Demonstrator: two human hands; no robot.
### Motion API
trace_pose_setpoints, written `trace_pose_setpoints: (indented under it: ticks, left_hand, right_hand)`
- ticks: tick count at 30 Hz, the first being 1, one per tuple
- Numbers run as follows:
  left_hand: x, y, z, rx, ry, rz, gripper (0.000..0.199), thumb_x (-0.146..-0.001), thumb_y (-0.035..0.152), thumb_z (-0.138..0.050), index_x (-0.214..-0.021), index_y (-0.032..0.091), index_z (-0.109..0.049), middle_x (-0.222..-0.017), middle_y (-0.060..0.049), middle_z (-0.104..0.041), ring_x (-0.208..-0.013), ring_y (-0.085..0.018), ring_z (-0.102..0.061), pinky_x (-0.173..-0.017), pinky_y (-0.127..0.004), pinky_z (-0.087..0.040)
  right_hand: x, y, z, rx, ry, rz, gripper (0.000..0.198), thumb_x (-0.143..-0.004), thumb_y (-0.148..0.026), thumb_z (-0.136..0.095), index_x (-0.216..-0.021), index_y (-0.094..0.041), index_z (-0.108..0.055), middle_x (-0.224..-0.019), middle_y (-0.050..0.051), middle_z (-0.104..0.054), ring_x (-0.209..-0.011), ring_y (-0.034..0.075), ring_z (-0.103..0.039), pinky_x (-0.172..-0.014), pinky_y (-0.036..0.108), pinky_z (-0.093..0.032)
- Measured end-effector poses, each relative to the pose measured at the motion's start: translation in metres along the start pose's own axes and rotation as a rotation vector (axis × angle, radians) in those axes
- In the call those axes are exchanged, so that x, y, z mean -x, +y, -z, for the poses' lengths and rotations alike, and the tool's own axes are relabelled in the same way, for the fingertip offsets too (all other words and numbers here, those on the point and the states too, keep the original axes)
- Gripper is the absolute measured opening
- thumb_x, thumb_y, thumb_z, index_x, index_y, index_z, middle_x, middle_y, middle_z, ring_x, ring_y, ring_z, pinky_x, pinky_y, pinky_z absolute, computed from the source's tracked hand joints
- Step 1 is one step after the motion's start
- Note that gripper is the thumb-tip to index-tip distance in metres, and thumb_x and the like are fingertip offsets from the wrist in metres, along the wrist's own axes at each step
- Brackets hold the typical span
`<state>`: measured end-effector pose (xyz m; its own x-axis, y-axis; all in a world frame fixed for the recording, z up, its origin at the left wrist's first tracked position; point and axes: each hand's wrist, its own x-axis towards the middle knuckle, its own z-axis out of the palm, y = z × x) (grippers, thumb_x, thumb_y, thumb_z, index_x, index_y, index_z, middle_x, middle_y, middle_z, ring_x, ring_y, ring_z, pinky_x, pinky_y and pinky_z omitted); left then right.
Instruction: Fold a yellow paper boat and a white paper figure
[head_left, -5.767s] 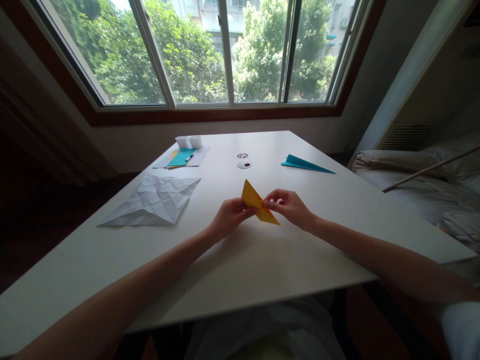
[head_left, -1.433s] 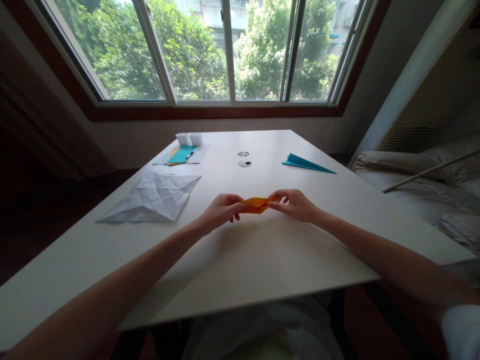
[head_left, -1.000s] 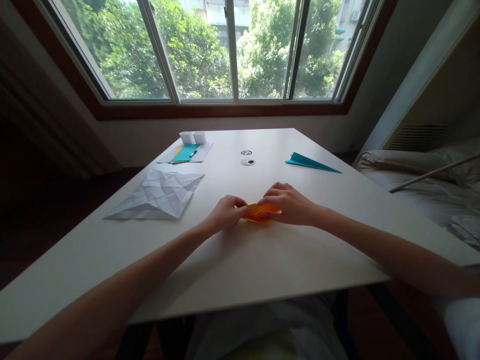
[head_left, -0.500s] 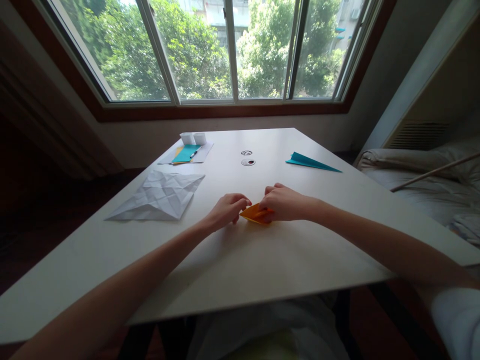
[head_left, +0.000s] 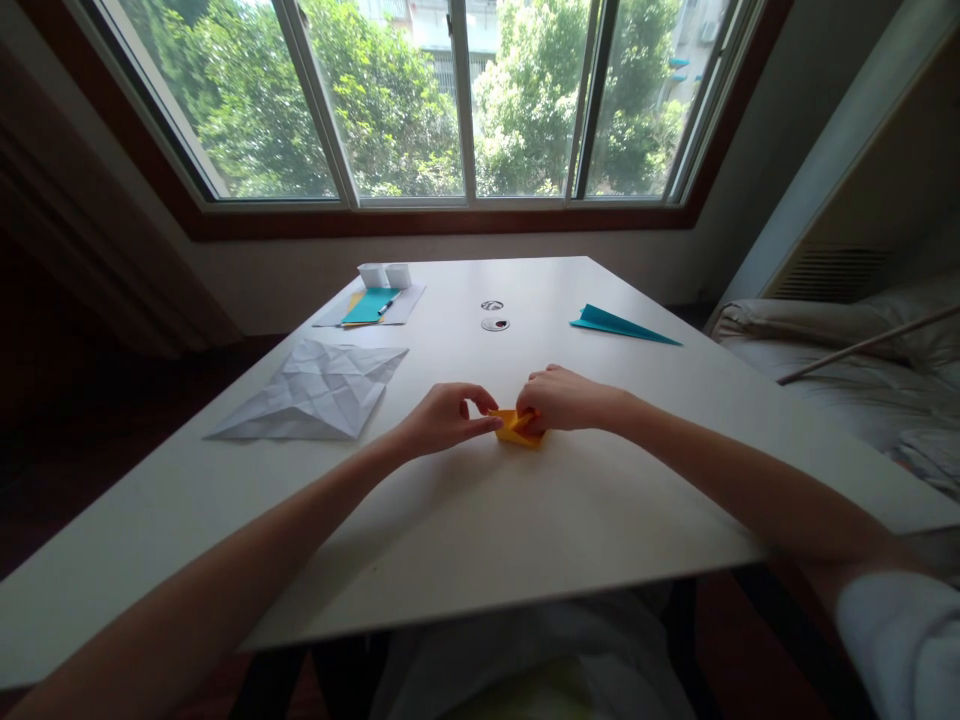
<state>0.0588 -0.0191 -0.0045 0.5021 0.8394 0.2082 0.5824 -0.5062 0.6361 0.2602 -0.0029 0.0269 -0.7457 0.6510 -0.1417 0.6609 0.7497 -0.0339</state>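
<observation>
A small folded orange paper (head_left: 519, 430) stands on the white table between my two hands. My left hand (head_left: 448, 415) pinches its left edge between thumb and fingertips. From the right, my right hand (head_left: 562, 398) grips the paper, with its fingertips tucked into the folds and partly hidden. The paper looks like an open, boxy shape with raised sides. Its right end lies behind the right fingers.
A creased white paper sheet (head_left: 319, 392) lies to the left. A blue paper plane (head_left: 619, 325) rests at the right. Coloured sheets (head_left: 369, 307), a pen (head_left: 388, 303) and white paper boxes (head_left: 384, 275) sit at the far left. Two round cutouts (head_left: 495, 324) lie ahead.
My left fingers have closed on the paper's left side, with the thumb now in front. The paper's pointed left end now looks blunt and upright. My right hand has barely moved.
</observation>
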Motion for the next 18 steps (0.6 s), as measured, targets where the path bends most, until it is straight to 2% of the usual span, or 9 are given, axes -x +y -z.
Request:
trace_pose_setpoints:
  ticks: [4, 11, 18]
  left_hand:
    - [0.0004, -0.0007, -0.0027, -0.043, 0.009, -0.025, 0.032, -0.071, 0.045, -0.061, -0.084, 0.016, -0.067, -0.081, -0.004, -0.067, -0.056, -0.010, -0.051, -0.053, -0.021, -0.041]
    - [0.0005, -0.0015, -0.0056, -0.054, 0.020, -0.038, 0.030, -0.072, 0.043, -0.061, -0.085, 0.017, -0.067, -0.079, -0.003, -0.067, -0.054, -0.009, -0.049, -0.052, -0.020, -0.039]
    - [0.0013, 0.0029, -0.0052, -0.064, 0.026, -0.052, 0.028, -0.073, 0.043, -0.061, -0.082, 0.017, -0.066, -0.076, -0.002, -0.066, -0.052, -0.008, -0.048, -0.051, -0.019, -0.039]
  right_hand:
    - [0.0001, 0.0001, -0.0023, 0.002, 0.029, 0.004, 0.012, -0.074, -0.025, -0.061, -0.080, -0.019, -0.069, -0.078, 0.008, -0.067, -0.085, 0.022, -0.057, -0.064, 0.029, -0.037]
    - [-0.0014, 0.0010, -0.0035, 0.054, 0.045, 0.084, 0.013, -0.073, -0.023, -0.060, -0.082, -0.019, -0.070, -0.073, 0.006, -0.068, -0.089, 0.023, -0.053, -0.073, 0.033, -0.036]
    - [-0.0011, 0.0028, -0.0062, 0.050, 0.099, 0.086, 0.012, -0.073, -0.027, -0.061, -0.077, -0.019, -0.070, -0.072, 0.007, -0.067, -0.091, 0.024, -0.052, -0.071, 0.034, -0.036]
